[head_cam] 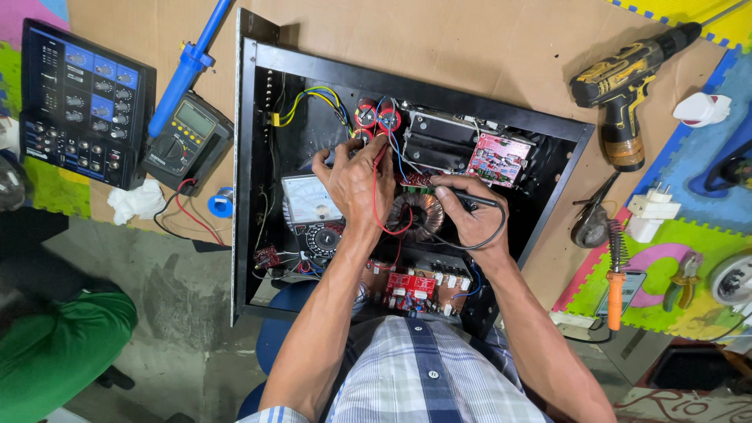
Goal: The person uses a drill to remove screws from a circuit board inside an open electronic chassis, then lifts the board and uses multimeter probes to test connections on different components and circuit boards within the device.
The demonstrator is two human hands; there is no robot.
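At the far left a black mixer panel [86,102] with rows of small knobs lies flat, its right edge just beside a dark digital multimeter [188,141] whose red and black leads curl over brown cardboard [486,47]. A blue plastic solder sucker [188,66] slants above the meter. The open black metal amplifier chassis [258,157] fills the middle; its thin upright walls box in the work, and room inside is tight among wires, red capacitors [376,117] and an analog meter [309,200] with a pale dial. The left hand [356,184] is closed on a red probe [381,157]. Touching distance to its right, the right hand [470,215] grips a black probe [478,200], tip near the coppery ring-shaped toroidal transformer [415,215]. Right of the chassis, on cardboard and nubbly foam mats, lie a yellow-black cordless drill [623,86] and an orange-handled soldering iron [616,282], well apart from the hands.
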